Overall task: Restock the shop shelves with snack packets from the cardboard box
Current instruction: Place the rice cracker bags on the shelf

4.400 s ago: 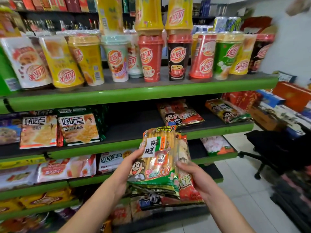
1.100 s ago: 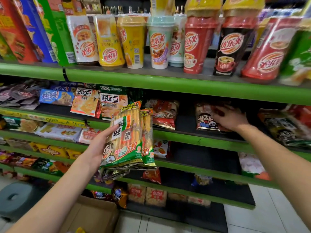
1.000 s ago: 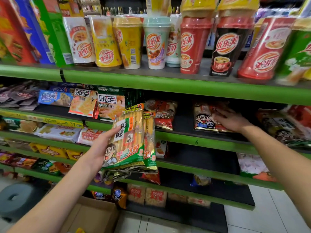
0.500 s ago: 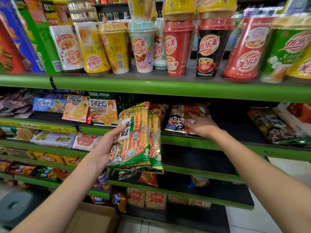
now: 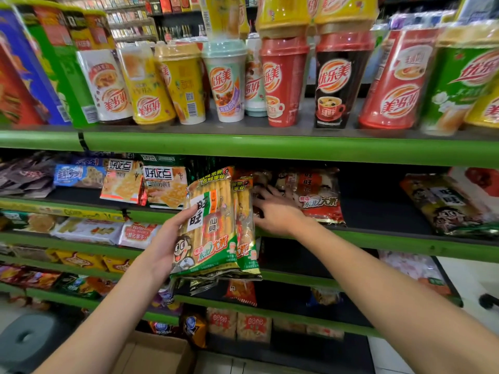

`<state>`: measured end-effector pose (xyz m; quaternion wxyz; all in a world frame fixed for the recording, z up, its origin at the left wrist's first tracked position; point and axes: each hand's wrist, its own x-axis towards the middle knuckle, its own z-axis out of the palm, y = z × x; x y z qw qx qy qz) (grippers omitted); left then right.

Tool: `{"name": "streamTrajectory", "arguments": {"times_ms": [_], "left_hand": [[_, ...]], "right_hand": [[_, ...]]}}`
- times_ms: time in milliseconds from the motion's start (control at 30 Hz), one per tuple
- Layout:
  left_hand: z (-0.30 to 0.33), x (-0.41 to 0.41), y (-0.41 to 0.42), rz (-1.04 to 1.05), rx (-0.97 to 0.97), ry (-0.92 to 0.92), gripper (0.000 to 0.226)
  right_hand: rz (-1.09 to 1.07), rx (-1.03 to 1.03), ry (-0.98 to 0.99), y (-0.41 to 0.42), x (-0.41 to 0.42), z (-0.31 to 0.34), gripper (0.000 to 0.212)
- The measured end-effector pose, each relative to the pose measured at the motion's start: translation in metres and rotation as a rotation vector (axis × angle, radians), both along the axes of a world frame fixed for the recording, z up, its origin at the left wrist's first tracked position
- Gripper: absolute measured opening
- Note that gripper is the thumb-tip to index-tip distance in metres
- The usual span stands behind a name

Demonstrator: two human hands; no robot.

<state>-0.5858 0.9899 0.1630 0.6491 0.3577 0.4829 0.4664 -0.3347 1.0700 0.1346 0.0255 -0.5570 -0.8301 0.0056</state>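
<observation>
Since half a second ago my right hand point(image 5: 278, 211) has slid left along the middle shelf point(image 5: 378, 238), and the red rice-cracker packets point(image 5: 318, 198) have come with it; they now sit close behind the packets I hold, leaving a dark, bare stretch of shelf to their right. I judge I am closing up the old stock so the new packets get a place of their own.

The shelf unit fills the view, its green lips tiered one below the other. On the top shelf point(image 5: 270, 147) stand rows of milk-tea cups point(image 5: 283, 82), some upside down. Biscuit packets point(image 5: 164, 184) lean at the left of the middle shelf.

At the bottom edge the cardboard box point(image 5: 151, 354) sits open on the floor, within reach for the next handful.

My left hand point(image 5: 167, 244) grasps a small stack of green-and-yellow snack packets point(image 5: 213, 228), thumb across the front label, fingers hidden behind. I hold them upright and clear of the shelf, faces toward me, so they stay ready to go in. My right hand lies with fingers spread and fairly straight against the red packets, pushing rather than gripping.
</observation>
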Motion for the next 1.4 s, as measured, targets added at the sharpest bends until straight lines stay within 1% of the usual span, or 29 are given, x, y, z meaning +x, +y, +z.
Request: {"name": "streamTrajectory", "arguments": {"times_ms": [67, 167, 267, 333, 367, 400, 433, 500, 533, 567, 600, 633, 667, 733, 800, 833, 867, 933, 967, 1100, 1233, 1333, 1400], "left_hand": [[0.000, -0.003, -0.001, -0.012, -0.015, -0.030, 0.016], [0.000, 0.000, -0.002, -0.008, 0.012, -0.014, 0.014], [-0.001, 0.006, 0.001, -0.032, -0.001, -0.011, 0.012], [-0.001, 0.010, 0.005, -0.044, -0.004, -0.010, 0.012], [0.000, 0.013, 0.006, -0.057, -0.013, -0.022, 0.012], [0.001, 0.015, 0.008, -0.071, -0.023, -0.038, 0.013], [0.002, 0.017, 0.010, -0.084, -0.030, -0.060, 0.017], [0.003, 0.021, 0.013, -0.109, -0.034, -0.076, 0.022], [0.002, 0.024, 0.014, -0.119, -0.033, -0.073, 0.021], [0.003, 0.029, 0.015, -0.137, -0.030, -0.082, 0.020], [0.003, 0.036, 0.016, -0.149, -0.032, -0.094, 0.018], [0.003, 0.043, 0.016, -0.161, -0.035, -0.104, 0.018], [0.002, 0.051, 0.016, -0.172, -0.041, -0.104, 0.017], [0.001, 0.068, 0.015, -0.203, -0.064, -0.104, 0.018], [0.001, 0.084, 0.012, -0.246, -0.073, -0.096, 0.019], [0.001, 0.092, 0.009, -0.262, -0.076, -0.091, 0.021], [0.001, 0.100, 0.007, -0.276, -0.078, -0.086, 0.024], [0.001, 0.114, 0.001, -0.309, -0.082, -0.084, 0.030], [0.000, 0.119, -0.001, -0.318, -0.085, -0.077, 0.032], [-0.003, 0.133, -0.010, -0.297, -0.094, -0.076, 0.026], [-0.009, 0.142, -0.016, -0.210, -0.086, -0.084, 0.030], [-0.010, 0.153, -0.020, -0.222, -0.097, -0.063, 0.031], [-0.009, 0.159, -0.020, -0.247, -0.108, -0.053, 0.035]], "right_hand": [[-0.014, 0.008, -0.006, 0.005, 0.003, -0.001, 0.065], [-0.006, -0.009, -0.026, 0.012, 0.015, -0.002, 0.065], [0.018, -0.019, -0.009, 0.013, 0.025, 0.000, 0.067], [0.025, -0.029, 0.034, 0.009, 0.027, 0.003, 0.066], [0.016, -0.026, 0.105, 0.004, 0.027, 0.005, 0.062], [-0.011, -0.014, 0.229, -0.002, 0.028, 0.006, 0.056], [-0.061, 0.009, 0.400, -0.009, 0.029, 0.008, 0.047], [-0.216, 0.044, 0.804, -0.030, 0.033, 0.012, 0.030], [-0.296, 0.017, 1.005, -0.042, 0.036, 0.015, 0.024], [-0.353, -0.065, 1.188, -0.055, 0.038, 0.018, 0.019], [-0.376, -0.193, 1.326, -0.067, 0.041, 0.020, 0.019], [-0.375, -0.332, 1.399, -0.079, 0.045, 0.021, 0.023], [-0.366, -0.454, 1.410, -0.090, 0.048, 0.021, 0.030], [-0.354, -0.612, 1.400, -0.108, 0.056, 0.017, 0.038], [-0.359, -0.682, 1.440, -0.122, 0.066, 0.008, 0.051], [-0.369, -0.685, 1.480, -0.129, 0.072, 0.003, 0.058], [-0.379, -0.671, 1.535, -0.136, 0.077, -0.002, 0.058], [-0.402, -0.591, 1.640, -0.148, 0.089, -0.011, 0.046], [-0.424, -0.543, 1.662, -0.154, 0.096, -0.015, 0.042], [-0.486, -0.405, 1.657, -0.178, 0.128, -0.016, 0.037], [-0.543, -0.376, 1.659, -0.198, 0.154, -0.008, 0.029], [-0.601, -0.338, 1.684, -0.208, 0.167, -0.006, 0.031], [-0.632, -0.324, 1.687, -0.210, 0.173, -0.003, 0.030]]}}
